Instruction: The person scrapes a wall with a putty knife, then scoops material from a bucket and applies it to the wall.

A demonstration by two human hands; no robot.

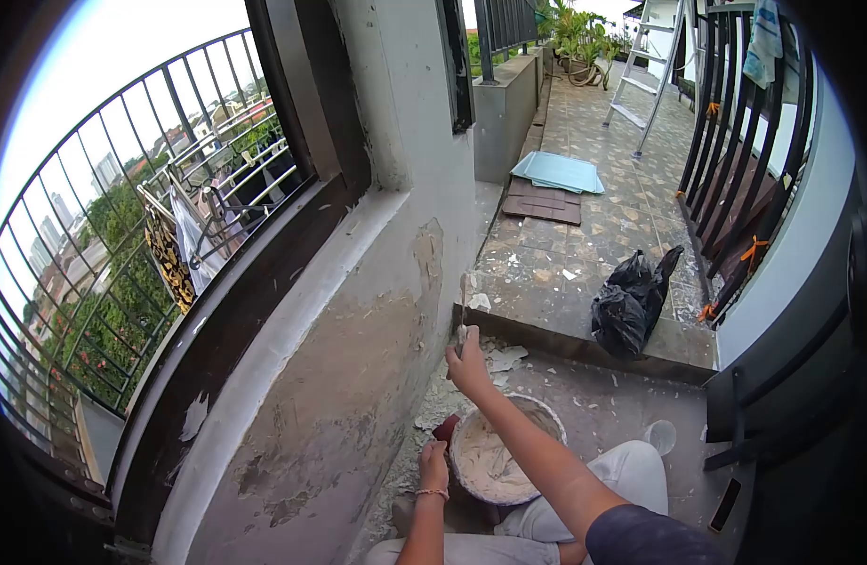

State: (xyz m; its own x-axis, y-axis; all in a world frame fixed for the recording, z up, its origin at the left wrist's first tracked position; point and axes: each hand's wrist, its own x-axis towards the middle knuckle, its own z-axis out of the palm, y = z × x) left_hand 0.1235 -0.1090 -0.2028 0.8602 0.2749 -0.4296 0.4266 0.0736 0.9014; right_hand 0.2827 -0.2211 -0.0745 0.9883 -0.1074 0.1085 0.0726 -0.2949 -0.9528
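My right hand (468, 367) is closed around the handle of a putty knife (465, 306), its thin blade pointing up close to the wall's end. Below that forearm stands a round bucket (459, 450) of pale, creamy putty (490, 461), partly covered by the arm. At the bucket's left side is my left hand (433, 468), its fingers curled on a dark red piece (446, 428) whose kind I cannot make out. Beside both hands runs the low wall (330, 377), its paint peeled to bare, patchy plaster.
A black plastic bag (631, 306) sits on the tiled step (565, 330). Behind it lie light-blue sheets (556, 172) over brown tiles (544, 203). Paint flakes (506, 359) litter the floor. A clear cup (660, 436) and a phone (725, 504) are right. A ladder (645, 85) stands farther back.
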